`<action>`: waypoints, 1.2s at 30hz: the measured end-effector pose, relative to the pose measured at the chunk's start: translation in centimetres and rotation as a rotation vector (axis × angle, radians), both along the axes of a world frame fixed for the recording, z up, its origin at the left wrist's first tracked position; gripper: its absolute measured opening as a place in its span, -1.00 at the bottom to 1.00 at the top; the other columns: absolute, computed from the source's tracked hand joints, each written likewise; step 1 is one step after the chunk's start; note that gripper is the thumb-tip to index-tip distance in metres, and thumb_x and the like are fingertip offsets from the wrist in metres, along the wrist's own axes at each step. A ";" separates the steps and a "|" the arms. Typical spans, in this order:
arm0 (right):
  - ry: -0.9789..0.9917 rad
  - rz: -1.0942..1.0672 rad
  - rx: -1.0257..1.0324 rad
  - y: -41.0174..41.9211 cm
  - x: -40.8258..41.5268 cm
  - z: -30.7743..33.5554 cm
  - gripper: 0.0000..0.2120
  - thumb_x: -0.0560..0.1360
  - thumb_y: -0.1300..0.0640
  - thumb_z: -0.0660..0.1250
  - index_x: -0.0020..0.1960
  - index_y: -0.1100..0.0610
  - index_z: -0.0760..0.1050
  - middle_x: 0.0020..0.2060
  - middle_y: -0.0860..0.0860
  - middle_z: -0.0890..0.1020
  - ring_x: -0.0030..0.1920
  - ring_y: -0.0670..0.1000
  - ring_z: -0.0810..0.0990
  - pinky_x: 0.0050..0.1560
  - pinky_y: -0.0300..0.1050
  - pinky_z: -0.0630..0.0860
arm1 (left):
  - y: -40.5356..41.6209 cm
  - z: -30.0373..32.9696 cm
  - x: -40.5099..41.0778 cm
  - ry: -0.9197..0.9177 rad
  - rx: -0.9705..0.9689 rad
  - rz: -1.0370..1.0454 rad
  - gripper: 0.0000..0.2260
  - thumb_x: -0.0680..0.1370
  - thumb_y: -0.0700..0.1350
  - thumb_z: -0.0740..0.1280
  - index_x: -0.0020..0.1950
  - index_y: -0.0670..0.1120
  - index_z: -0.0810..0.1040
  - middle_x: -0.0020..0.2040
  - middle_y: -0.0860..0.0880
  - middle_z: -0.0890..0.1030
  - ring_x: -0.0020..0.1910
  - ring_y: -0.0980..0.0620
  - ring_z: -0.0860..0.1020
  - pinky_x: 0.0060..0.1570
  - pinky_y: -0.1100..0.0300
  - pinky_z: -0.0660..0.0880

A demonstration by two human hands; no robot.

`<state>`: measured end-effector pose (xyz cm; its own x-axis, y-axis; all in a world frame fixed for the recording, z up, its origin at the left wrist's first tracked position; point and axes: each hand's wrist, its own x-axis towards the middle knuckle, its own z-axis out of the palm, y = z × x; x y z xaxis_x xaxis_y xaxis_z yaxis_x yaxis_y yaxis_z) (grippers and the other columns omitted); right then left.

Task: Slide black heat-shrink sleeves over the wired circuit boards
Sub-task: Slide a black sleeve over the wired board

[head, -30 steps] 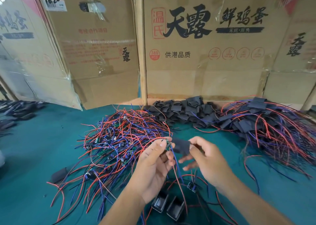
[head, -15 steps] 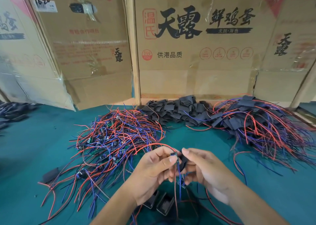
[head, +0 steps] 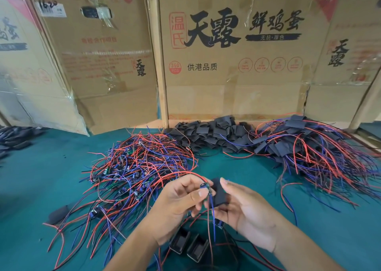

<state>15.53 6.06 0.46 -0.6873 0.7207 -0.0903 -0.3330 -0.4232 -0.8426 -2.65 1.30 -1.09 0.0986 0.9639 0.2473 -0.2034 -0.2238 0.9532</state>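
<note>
My left hand (head: 181, 200) pinches a small green circuit board (head: 205, 187) with red and blue wires trailing from it. Right beside it, my right hand (head: 245, 211) holds a black heat-shrink sleeve (head: 219, 192) between thumb and fingers, its open end touching the board. A tangle of bare wired boards (head: 136, 167) lies to the left on the green table (head: 41, 188). Loose black sleeves (head: 208, 132) are heaped at the back centre. Sleeved boards with wires (head: 305, 147) pile up at the back right.
Cardboard boxes (head: 237, 64) wall off the back of the table. Two small black housings (head: 188, 244) lie near the front under my hands. A lone black sleeve (head: 58, 214) rests at the left, and dark parts (head: 14, 138) sit at the far left edge.
My hands came together and then drew slightly apart. The sleeve has turned in my right hand and now stands upright against the board in my left.
</note>
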 end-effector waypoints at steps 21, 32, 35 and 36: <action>-0.642 -0.258 1.169 0.9 1.4 -1.4 -0.80 0.44 0.13 0.41 0.06 -0.04 0.57 -0.09 -0.18 0.62 -0.01 -0.09 0.61 -0.02 -0.27 0.55 | 0.5 2.4 -3.1 -0.560 0.113 0.436 -0.89 0.53 -0.18 0.34 -0.10 -0.06 0.66 -0.11 -0.04 0.63 -0.24 0.08 0.61 -0.18 0.26 0.57; -0.662 -0.232 1.163 -0.8 -0.1 -2.7 -0.76 0.39 -0.02 0.40 0.05 -0.06 0.54 -0.08 -0.22 0.59 0.00 -0.16 0.58 -0.04 -0.27 0.55 | 0.3 2.8 -3.0 -0.625 0.083 0.441 -0.88 0.49 -0.11 0.37 0.00 -0.10 0.56 -0.18 0.03 0.60 -0.23 0.12 0.59 -0.16 0.32 0.57; -0.634 -0.292 1.129 -1.5 -0.7 -2.7 -0.78 0.36 -0.02 0.42 -0.01 -0.07 0.54 -0.12 -0.24 0.61 -0.04 -0.18 0.60 -0.13 -0.34 0.54 | 0.4 2.8 -3.1 -0.627 0.080 0.446 -0.90 0.50 -0.10 0.36 -0.01 -0.08 0.55 -0.21 0.06 0.58 -0.23 0.14 0.58 -0.15 0.33 0.56; -0.635 -0.310 1.120 -1.7 -0.9 -2.8 -0.79 0.36 -0.03 0.42 -0.03 -0.07 0.53 -0.14 -0.23 0.61 -0.05 -0.17 0.61 -0.15 -0.32 0.55 | 0.4 2.8 -3.2 -0.628 0.083 0.449 -0.91 0.50 -0.10 0.36 -0.03 -0.07 0.54 -0.20 0.06 0.58 -0.23 0.14 0.59 -0.15 0.33 0.56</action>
<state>14.65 4.39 -2.32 -0.5412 0.7340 0.4103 0.2899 0.6209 -0.7283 -5.81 1.70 1.69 -0.4792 0.8544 0.2010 -0.5729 -0.4780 0.6658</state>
